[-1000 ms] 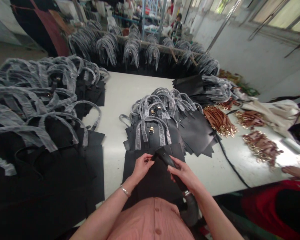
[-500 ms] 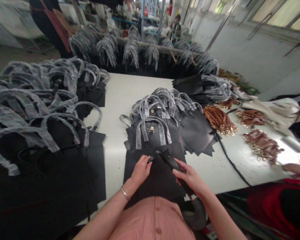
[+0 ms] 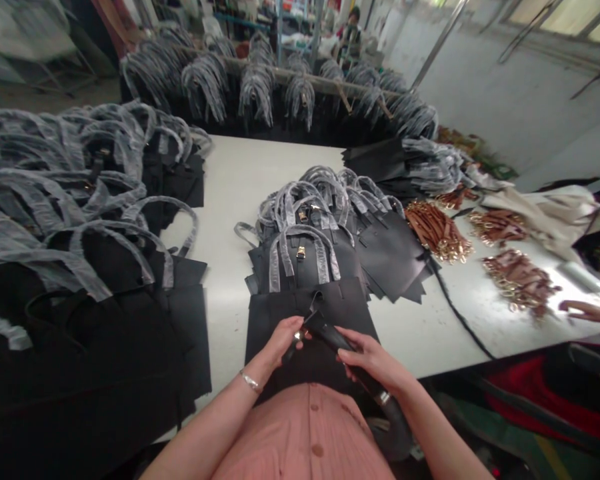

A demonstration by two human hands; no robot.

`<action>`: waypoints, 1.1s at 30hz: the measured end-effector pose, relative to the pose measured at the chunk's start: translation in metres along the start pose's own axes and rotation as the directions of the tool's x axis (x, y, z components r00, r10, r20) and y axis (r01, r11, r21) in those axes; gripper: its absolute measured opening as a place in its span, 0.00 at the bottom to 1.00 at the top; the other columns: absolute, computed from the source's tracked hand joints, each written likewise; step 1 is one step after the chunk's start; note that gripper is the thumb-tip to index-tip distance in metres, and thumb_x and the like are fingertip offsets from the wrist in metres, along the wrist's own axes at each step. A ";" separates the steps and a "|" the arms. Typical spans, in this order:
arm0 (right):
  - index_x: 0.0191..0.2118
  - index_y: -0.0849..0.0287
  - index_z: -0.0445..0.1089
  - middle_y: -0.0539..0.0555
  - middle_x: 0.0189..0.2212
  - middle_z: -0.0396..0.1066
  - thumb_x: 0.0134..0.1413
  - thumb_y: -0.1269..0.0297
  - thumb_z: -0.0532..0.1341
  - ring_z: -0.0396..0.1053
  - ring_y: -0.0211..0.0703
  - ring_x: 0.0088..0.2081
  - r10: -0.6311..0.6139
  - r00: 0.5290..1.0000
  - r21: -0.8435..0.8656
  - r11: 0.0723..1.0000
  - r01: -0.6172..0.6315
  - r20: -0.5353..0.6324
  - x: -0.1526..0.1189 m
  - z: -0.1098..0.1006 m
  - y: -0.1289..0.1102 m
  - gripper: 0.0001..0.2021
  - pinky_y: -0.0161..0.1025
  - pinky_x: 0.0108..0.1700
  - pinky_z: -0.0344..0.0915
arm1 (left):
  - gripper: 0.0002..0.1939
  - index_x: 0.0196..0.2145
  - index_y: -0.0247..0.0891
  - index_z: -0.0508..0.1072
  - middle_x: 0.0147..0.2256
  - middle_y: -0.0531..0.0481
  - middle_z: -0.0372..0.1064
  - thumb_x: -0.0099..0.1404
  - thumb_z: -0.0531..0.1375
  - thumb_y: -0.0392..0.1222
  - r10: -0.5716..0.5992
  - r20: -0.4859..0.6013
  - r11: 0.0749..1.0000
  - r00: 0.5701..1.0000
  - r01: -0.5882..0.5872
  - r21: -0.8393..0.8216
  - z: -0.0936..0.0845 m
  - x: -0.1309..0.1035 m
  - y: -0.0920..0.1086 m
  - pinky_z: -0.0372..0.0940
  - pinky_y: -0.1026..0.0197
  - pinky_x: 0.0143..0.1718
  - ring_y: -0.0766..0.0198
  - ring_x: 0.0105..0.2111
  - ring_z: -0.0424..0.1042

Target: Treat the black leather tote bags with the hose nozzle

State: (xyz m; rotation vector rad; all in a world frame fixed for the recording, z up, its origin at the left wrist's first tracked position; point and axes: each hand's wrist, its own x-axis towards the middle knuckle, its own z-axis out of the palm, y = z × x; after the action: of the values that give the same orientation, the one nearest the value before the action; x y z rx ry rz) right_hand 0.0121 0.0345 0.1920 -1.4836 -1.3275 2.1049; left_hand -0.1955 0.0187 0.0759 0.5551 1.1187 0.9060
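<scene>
My left hand (image 3: 286, 339) pinches a narrow black strap (image 3: 317, 297) with a small shiny metal fitting (image 3: 299, 336). The strap's loop stands up above the fingers. My right hand (image 3: 367, 357) is wrapped round a thick black tube-like piece (image 3: 330, 335), whose flat front end reaches the left fingertips. Below the right hand, this piece has a silvery band (image 3: 383, 398) and curves down beside my body; I cannot tell its kind. Under both hands lies a flat black bag panel (image 3: 280, 310), on a white table (image 3: 230, 320).
Beyond it lie black panels with plastic-wrapped handles (image 3: 305, 233) and gold clasps. More wrapped handles (image 3: 80, 233) pile at left; others hang on a rail (image 3: 255, 93) behind. Brown straps with gold hooks (image 3: 437, 230) and a black cord (image 3: 455, 317) lie right, near another person's hand (image 3: 587, 311).
My left hand and the black tube-like piece's flat end have come together. The strap loop now rises above the fingers. The view has shifted slightly.
</scene>
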 end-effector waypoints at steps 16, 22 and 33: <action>0.60 0.57 0.60 0.49 0.29 0.71 0.47 0.55 0.68 0.66 0.34 0.21 0.030 0.999 0.021 0.999 -0.030 -0.024 -0.002 -0.001 0.000 0.35 0.33 0.23 0.62 | 0.22 0.30 0.32 0.70 0.22 0.50 0.66 0.59 0.57 0.58 0.078 0.035 0.996 0.996 -0.077 -0.039 0.007 0.004 -0.004 0.48 0.71 0.15 0.72 0.18 0.59; 0.61 0.58 0.58 0.50 0.31 0.71 0.46 0.53 0.68 0.66 0.36 0.22 -0.040 0.988 0.011 0.999 0.042 -0.150 0.006 -0.004 0.008 0.37 0.34 0.24 0.63 | 0.23 0.34 0.34 0.71 0.26 0.48 0.69 0.65 0.51 0.58 0.123 -0.044 0.974 0.991 -0.113 0.195 0.005 0.007 0.001 0.54 0.68 0.20 0.69 0.21 0.64; 0.60 0.61 0.56 0.48 0.27 0.70 0.44 0.53 0.68 0.65 0.36 0.20 -0.066 0.948 0.012 0.997 0.073 -0.312 0.010 -0.018 0.033 0.38 0.35 0.22 0.62 | 0.19 0.43 0.36 0.66 0.40 0.43 0.64 0.56 0.65 0.44 0.596 -0.356 0.366 0.720 0.151 0.918 -0.058 0.028 0.019 0.64 0.56 0.40 0.53 0.42 0.68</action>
State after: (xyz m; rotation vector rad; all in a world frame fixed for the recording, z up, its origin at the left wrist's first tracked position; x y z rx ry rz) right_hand 0.0320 0.0324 0.1587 -1.6507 -1.2121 1.7464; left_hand -0.2510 0.0496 0.0551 1.4564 2.3089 0.6409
